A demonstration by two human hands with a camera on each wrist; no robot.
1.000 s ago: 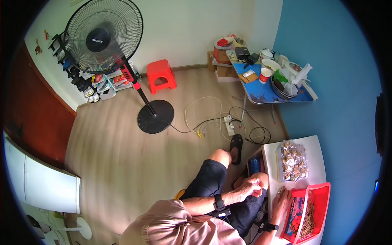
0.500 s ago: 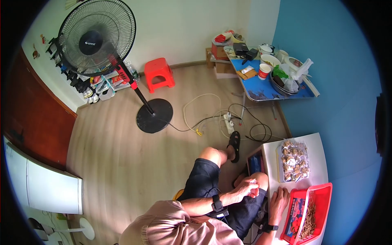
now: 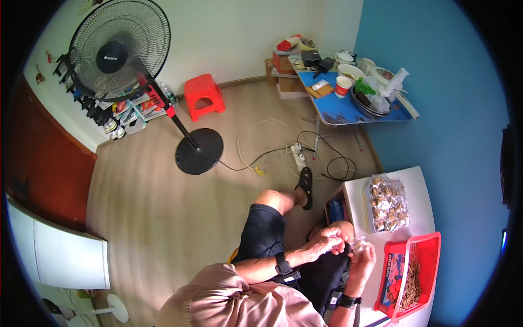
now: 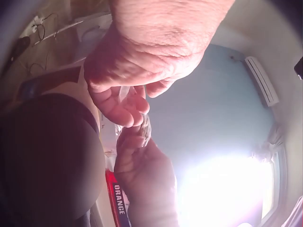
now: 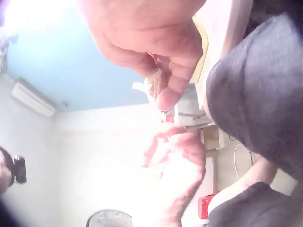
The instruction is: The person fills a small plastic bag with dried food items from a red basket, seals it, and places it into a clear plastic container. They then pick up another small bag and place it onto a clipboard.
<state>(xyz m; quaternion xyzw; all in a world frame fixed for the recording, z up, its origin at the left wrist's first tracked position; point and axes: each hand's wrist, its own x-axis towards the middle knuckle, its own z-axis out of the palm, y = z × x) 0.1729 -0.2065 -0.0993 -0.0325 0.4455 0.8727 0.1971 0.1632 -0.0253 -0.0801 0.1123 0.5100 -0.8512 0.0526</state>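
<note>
Close together above the knee, my left hand (image 3: 328,243) and right hand (image 3: 362,264) face each other. My right hand pinches a small clear plastic packet (image 3: 359,245); in the right wrist view a brown piece (image 5: 156,81) shows between thumb and fingers. The left hand's fingers curl around a bit of clear plastic film (image 4: 125,93), mostly hidden by the hand. Right of them, on a white cabinet (image 3: 354,191), sits a clear tub of wrapped brown packets (image 3: 388,204). Nearer me lies a red basket (image 3: 434,261) with many brown stick-like pieces (image 3: 412,286).
Ahead stands a blue folding table (image 3: 332,111) loaded with bowls, a paper cup (image 3: 342,86) and bags. Cables and a power strip (image 3: 297,157) lie on the floor. A standing fan (image 3: 199,151) and a red stool (image 3: 204,95) are farther left.
My right hand has lifted from the cabinet top beside the basket and moved left to the left hand, bringing the clear packet. The head view has shifted slightly; the left hand stays over the knee.
</note>
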